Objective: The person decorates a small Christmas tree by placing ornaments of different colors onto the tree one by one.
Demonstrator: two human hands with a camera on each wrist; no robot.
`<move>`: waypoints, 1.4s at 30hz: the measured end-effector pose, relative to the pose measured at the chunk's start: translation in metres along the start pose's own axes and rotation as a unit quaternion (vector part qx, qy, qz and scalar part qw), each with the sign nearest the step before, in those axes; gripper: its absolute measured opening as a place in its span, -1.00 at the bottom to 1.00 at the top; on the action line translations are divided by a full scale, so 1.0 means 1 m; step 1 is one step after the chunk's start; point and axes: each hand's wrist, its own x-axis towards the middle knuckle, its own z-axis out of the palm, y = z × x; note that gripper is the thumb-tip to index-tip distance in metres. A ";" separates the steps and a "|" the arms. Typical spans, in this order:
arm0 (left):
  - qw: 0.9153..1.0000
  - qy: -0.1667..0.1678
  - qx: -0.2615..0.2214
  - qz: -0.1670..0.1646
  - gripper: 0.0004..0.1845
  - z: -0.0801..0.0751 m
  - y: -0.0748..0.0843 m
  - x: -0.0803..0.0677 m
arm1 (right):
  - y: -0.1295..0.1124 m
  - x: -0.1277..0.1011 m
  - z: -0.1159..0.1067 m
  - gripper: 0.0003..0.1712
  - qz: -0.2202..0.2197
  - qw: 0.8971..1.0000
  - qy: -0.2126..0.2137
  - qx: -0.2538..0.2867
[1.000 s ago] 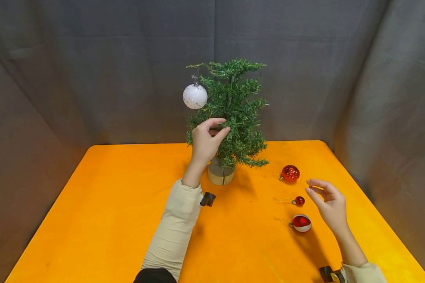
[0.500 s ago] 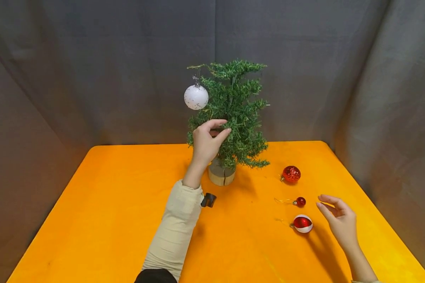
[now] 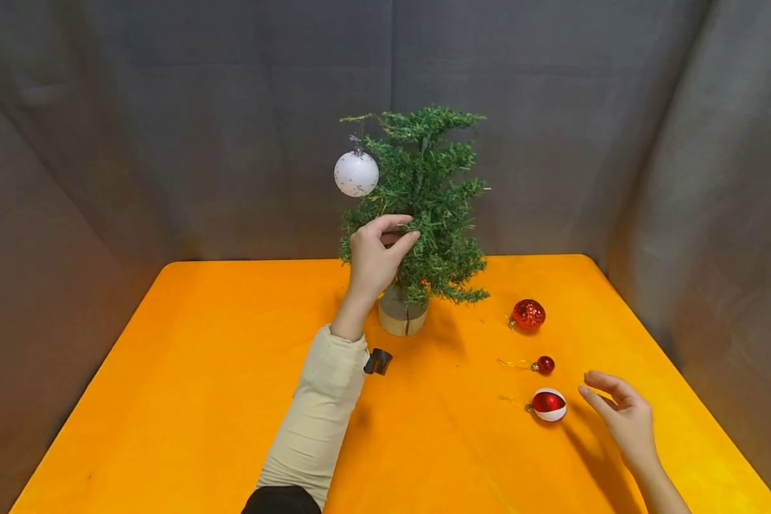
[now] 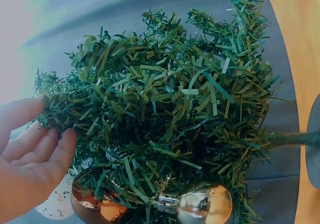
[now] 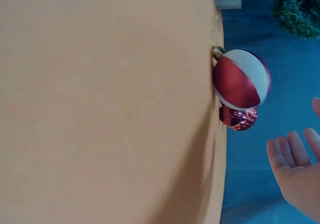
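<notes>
A small green artificial Christmas tree (image 3: 437, 207) stands on a round wooden base (image 3: 401, 318). My left hand (image 3: 373, 260) is at its left front, thumb and fingers on either side of a branch (image 4: 62, 108) and touching it. From an upper left branch hangs a white speckled bauble (image 3: 356, 173). Low in the left wrist view, a shiny gold bauble (image 4: 205, 204) and a darker coppery one (image 4: 90, 199) sit among the needles. My right hand (image 3: 626, 421) hovers over the table, fingers parted and holding nothing, right of a red-and-white bauble (image 3: 549, 405).
Behind the red-and-white bauble lie a small red bauble (image 3: 545, 365) with a gold loop and a red glittery bauble (image 3: 528, 315). The table (image 3: 231, 371) has an orange cover. Grey curtains (image 3: 263, 143) stand behind it and along both sides.
My right hand has drawn back toward the lower right, away from the baubles on the table. The left hand has stayed at the same branch.
</notes>
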 end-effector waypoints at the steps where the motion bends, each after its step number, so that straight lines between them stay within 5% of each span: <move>1: 1.000 0.000 -0.001 -0.001 -0.74 0.000 0.000 0.000 | -0.001 -0.001 0.001 -0.68 -0.002 1.000 -0.009 -0.006; 10: 1.000 0.000 -0.003 0.001 -0.74 0.000 0.000 0.001 | -0.040 -0.008 0.015 -0.51 0.063 0.988 -0.081 -0.113; 15: 1.000 -0.003 -0.004 -0.001 -0.74 0.000 -0.001 0.000 | -0.060 -0.011 0.024 -0.46 0.081 0.981 -0.123 -0.122; 42: 1.000 -0.003 -0.006 0.004 -0.74 0.000 -0.001 0.000 | -0.053 -0.009 0.025 -0.43 0.141 0.954 -0.202 -0.172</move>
